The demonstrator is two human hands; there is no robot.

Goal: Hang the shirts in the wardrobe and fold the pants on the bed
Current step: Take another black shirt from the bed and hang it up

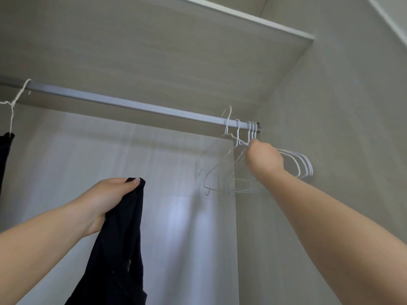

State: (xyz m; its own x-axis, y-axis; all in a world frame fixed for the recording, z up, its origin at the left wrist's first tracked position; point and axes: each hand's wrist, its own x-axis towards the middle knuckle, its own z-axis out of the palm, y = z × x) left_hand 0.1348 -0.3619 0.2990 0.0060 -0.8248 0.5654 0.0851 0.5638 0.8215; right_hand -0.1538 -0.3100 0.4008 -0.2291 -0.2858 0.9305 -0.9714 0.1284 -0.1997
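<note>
The left hand grips a dark navy cloth shirt, fingers clamped on its top edge. The right hand reaches among bunched white wire hangers on the silver metal wardrobe rail; whether its fingers hold one, I cannot tell. Another dark garment hangs far left.

Free rail in the middle, crowded right end

The grey metal rail is bare between one white wire hanger at far left and bunched white wire hangers beside the wardrobe side wall.
</note>
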